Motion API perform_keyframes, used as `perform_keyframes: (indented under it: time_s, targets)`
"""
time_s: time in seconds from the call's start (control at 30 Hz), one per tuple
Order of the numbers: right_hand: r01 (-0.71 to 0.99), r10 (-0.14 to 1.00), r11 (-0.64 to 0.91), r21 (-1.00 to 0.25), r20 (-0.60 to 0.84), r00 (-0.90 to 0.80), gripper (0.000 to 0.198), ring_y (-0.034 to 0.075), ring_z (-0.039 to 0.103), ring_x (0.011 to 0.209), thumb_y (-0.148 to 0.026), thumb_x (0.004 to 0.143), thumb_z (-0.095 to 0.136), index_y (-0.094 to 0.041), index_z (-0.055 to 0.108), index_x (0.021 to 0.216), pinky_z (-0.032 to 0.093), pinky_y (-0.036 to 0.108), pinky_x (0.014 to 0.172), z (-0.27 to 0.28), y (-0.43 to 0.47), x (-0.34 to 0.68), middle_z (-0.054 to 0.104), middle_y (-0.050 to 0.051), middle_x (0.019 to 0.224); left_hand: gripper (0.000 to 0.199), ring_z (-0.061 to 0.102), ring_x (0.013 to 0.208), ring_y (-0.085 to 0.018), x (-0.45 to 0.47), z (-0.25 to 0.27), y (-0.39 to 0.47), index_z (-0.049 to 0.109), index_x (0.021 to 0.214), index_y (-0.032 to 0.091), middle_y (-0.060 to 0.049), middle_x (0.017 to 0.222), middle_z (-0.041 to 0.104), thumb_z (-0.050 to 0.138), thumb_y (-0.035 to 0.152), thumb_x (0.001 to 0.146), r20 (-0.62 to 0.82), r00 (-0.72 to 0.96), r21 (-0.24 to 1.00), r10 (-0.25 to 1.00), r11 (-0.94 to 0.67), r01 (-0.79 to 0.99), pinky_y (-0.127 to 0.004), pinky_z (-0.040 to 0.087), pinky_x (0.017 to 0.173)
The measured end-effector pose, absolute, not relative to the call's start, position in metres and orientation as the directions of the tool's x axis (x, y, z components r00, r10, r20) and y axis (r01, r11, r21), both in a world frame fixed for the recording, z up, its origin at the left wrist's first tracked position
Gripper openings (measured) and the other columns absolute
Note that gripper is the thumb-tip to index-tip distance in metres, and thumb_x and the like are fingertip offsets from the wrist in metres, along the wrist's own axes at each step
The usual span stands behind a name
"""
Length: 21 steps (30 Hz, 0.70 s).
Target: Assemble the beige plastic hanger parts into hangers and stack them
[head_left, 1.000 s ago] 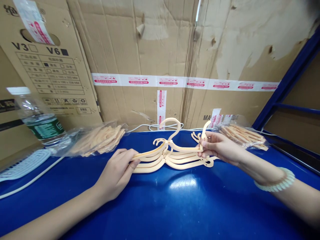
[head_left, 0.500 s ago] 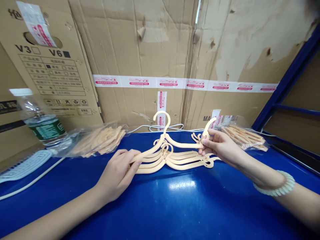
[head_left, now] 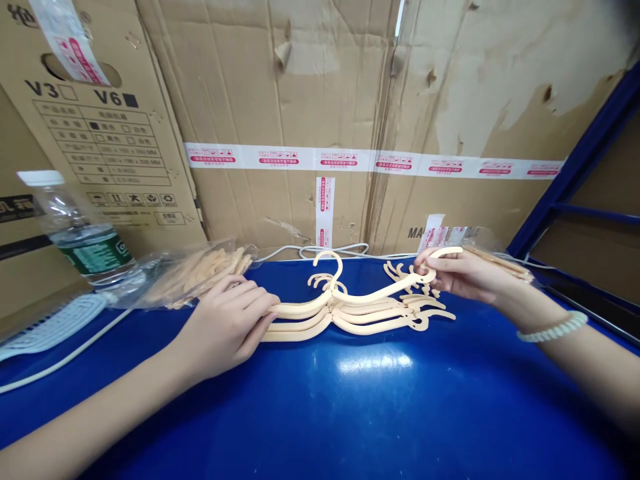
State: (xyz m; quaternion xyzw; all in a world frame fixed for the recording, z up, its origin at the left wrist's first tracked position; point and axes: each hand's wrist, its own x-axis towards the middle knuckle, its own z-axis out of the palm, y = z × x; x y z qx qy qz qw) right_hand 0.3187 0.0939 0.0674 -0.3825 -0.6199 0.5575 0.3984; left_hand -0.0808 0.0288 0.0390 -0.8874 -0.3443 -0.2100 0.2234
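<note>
A cream plastic clothes hanger [head_left: 373, 293] spans between my hands, its hook pointing up and away. My left hand [head_left: 233, 327] is closed around its left arm, the fingertips partly hidden. At the other end, my right hand [head_left: 453, 272] pinches the hanger's right arm near its curved tip. Just beneath lies a stack of similar hangers [head_left: 375, 328] on the blue table [head_left: 350, 413]; whether the held one touches them I cannot tell. Small curved cream pieces [head_left: 397, 270] lie behind, left of my right hand.
Clear bags of cream parts lie at the left [head_left: 200, 267] and behind my right hand [head_left: 500, 261]. A water bottle [head_left: 93, 243], a pale blue hairbrush [head_left: 60, 323] and a white cable [head_left: 70, 363] are at left. Cardboard [head_left: 280, 100] walls the back.
The held hanger has come down toward the stack and its right arm now sits less steeply. My right hand has moved right and slightly up; my left hand has shifted slightly.
</note>
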Motion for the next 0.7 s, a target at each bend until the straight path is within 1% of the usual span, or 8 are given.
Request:
perform_keyframes:
  time_s: [0.1,0.2,0.3,0.4,0.47,0.57,0.7]
  targets:
    - [0.17,0.883,0.103,-0.98,0.011,-0.47,0.014,0.008,0.057,0.06,-0.026,0.079,0.07,-0.016,0.074,0.088,0.044,0.02,0.055,0.07,0.099,0.335,0.068,0.002,0.077,0.024,0.055,0.071,-0.022,-0.084,0.045,0.028,0.059,0.081,0.017,-0.004,0.071,0.061,0.04,0.019,0.096,0.426,0.742,-0.29,0.518,-0.698,0.655,-0.041,0.039,0.077]
    - [0.331,0.82,0.149,-0.932,-0.071,-0.568,0.014,0.01,0.059,0.062,-0.025,0.079,0.07,-0.014,0.073,0.087,0.043,0.022,0.056,0.076,0.098,0.342,0.07,0.003,0.075,0.03,0.05,0.064,-0.021,-0.085,0.05,0.024,0.056,0.074,0.018,-0.003,0.067,0.056,0.037,0.02,0.097,0.326,0.782,-0.282,0.532,-0.734,0.617,-0.037,0.036,0.066]
    - [0.492,0.734,0.199,-0.848,-0.204,-0.648,0.012,0.012,0.059,0.061,-0.024,0.078,0.071,-0.013,0.07,0.084,0.042,0.024,0.057,0.083,0.096,0.342,0.068,0.003,0.068,0.028,0.051,0.065,-0.022,-0.083,0.053,0.018,0.057,0.077,0.019,-0.004,0.072,0.058,0.038,0.018,0.097,0.233,0.794,-0.237,0.561,-0.759,0.606,-0.035,0.034,0.06]
    - [0.595,0.692,0.265,-0.759,-0.28,-0.666,0.014,0.012,0.059,0.063,-0.025,0.077,0.072,-0.013,0.067,0.082,0.043,0.024,0.06,0.087,0.094,0.342,0.067,0.003,0.07,0.023,0.055,0.07,-0.022,-0.081,0.053,0.013,0.058,0.079,0.02,-0.004,0.082,0.061,0.042,0.016,0.094,0.161,0.797,-0.205,0.581,-0.771,0.603,-0.035,0.035,0.061]
    - [0.642,0.683,0.311,-0.701,-0.305,-0.664,0.016,0.011,0.057,0.063,-0.027,0.076,0.074,-0.012,0.066,0.078,0.041,0.023,0.059,0.088,0.094,0.341,0.066,0.002,0.071,0.019,0.057,0.071,-0.022,-0.08,0.051,0.013,0.059,0.079,0.02,-0.004,0.082,0.062,0.046,0.015,0.092,0.139,0.795,-0.204,0.59,-0.769,0.606,-0.034,0.036,0.06]
    - [0.69,0.673,0.356,-0.63,-0.339,-0.657,0.019,0.01,0.053,0.06,-0.028,0.076,0.074,-0.012,0.065,0.076,0.039,0.022,0.055,0.087,0.094,0.341,0.063,0.001,0.066,0.014,0.057,0.07,-0.023,-0.081,0.049,0.016,0.058,0.08,0.02,-0.003,0.079,0.062,0.051,0.013,0.089,0.142,0.803,-0.238,0.579,-0.768,0.595,-0.035,0.035,0.06]
    - [0.721,0.661,0.383,-0.577,-0.374,-0.651,0.02,0.011,0.054,0.06,-0.03,0.076,0.072,-0.011,0.068,0.08,0.039,0.022,0.054,0.085,0.094,0.339,0.065,0.003,0.069,0.013,0.057,0.068,-0.022,-0.081,0.047,0.02,0.056,0.081,0.02,-0.003,0.077,0.062,0.051,0.011,0.088,0.155,0.82,-0.248,0.552,-0.781,0.573,-0.034,0.034,0.059]
